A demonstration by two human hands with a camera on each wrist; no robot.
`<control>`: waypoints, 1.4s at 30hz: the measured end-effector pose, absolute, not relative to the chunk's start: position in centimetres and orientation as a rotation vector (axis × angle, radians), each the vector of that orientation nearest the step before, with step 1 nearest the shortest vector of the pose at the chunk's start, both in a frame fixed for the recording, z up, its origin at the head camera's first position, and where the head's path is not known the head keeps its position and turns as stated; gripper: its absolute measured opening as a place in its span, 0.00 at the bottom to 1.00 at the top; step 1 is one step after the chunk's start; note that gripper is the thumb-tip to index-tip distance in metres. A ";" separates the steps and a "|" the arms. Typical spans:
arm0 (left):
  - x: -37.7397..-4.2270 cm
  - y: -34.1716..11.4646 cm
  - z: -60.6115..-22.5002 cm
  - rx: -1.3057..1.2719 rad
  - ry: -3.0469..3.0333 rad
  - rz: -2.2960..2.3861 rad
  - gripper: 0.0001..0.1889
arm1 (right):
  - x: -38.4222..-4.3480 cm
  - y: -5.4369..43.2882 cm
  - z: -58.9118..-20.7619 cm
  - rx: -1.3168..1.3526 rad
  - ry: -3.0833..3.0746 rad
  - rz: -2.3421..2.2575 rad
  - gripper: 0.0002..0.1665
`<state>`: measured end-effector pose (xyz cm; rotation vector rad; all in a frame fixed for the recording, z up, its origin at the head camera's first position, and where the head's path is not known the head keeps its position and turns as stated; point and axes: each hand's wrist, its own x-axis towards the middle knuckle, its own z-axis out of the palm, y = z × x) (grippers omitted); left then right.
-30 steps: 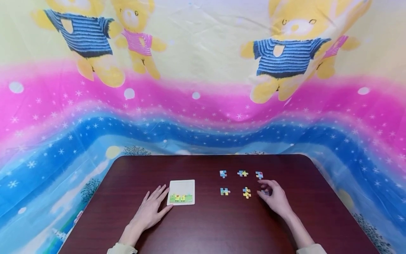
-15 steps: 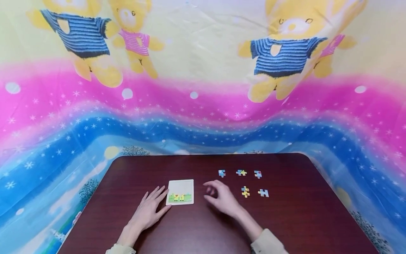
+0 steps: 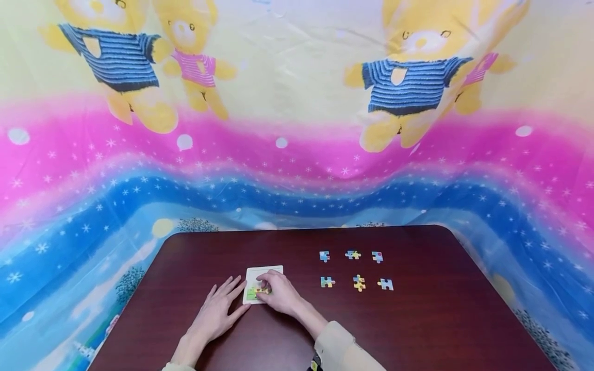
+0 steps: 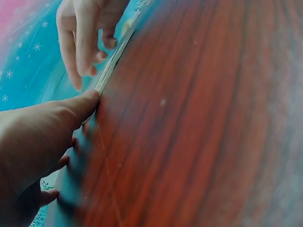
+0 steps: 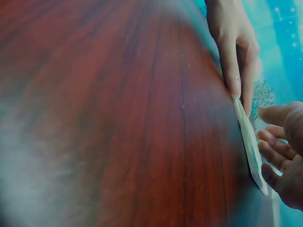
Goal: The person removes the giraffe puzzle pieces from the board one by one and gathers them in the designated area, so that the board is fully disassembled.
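Observation:
A small white-framed puzzle board [image 3: 251, 271] lies left of centre on the dark table, its lower part printed with green grass and yellow figures. My left hand [image 3: 214, 313] rests beside it with straight fingers, the fingertips and thumb at its left edge. In the left wrist view the thumb [image 4: 85, 103] touches the rim of the board [image 4: 111, 71]. Over the board is my right hand [image 3: 281, 293], covering part of the picture. The right wrist view shows this right hand [image 5: 284, 146] with loosely bent, spread fingers and nothing between them.
Several loose jigsaw pieces lie in two rows to the right, among them a blue piece [image 3: 325, 256], a yellow piece [image 3: 359, 283] and a pale blue piece [image 3: 385, 284]. A curtain [image 3: 297, 175] printed with bears hangs behind the table [image 3: 417, 319].
My right hand has moved left from the loose pieces, across the table, to above the board. The left hand has stayed at the board's edge. The loose pieces lie as before.

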<state>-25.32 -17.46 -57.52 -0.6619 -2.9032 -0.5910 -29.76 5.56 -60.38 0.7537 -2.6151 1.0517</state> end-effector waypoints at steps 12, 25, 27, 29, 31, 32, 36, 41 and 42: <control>-25.1 -17.3 -57.6 -0.656 -2.863 -0.594 0.34 | -27.4 4.4 -56.9 0.537 -2.746 1.141 0.16; -25.1 -17.2 -58.0 -0.640 -2.848 -0.620 0.33 | -27.0 4.0 -58.3 0.463 -2.655 1.256 0.20; -25.1 -17.2 -57.9 -0.636 -2.849 -0.618 0.33 | -26.9 4.0 -58.4 0.457 -2.638 1.254 0.22; -25.1 -17.2 -57.9 -0.634 -2.850 -0.617 0.33 | -26.8 4.0 -58.4 0.464 -2.619 1.242 0.24; -25.1 -17.2 -57.8 -0.632 -2.854 -0.615 0.33 | -26.7 4.0 -58.4 0.479 -2.604 1.225 0.24; -25.1 -17.2 -57.8 -0.631 -2.856 -0.613 0.33 | -26.7 4.1 -58.5 0.487 -2.601 1.221 0.24; -25.1 -17.2 -57.9 -0.626 -2.864 -0.615 0.33 | -26.7 4.2 -58.6 0.502 -2.608 1.240 0.25; -25.0 -17.1 -58.0 -0.629 -2.846 -0.620 0.33 | -26.9 4.3 -58.9 0.510 -2.634 1.263 0.26; -25.0 -17.1 -58.0 -0.630 -2.840 -0.620 0.33 | -26.9 4.3 -59.0 0.516 -2.634 1.263 0.26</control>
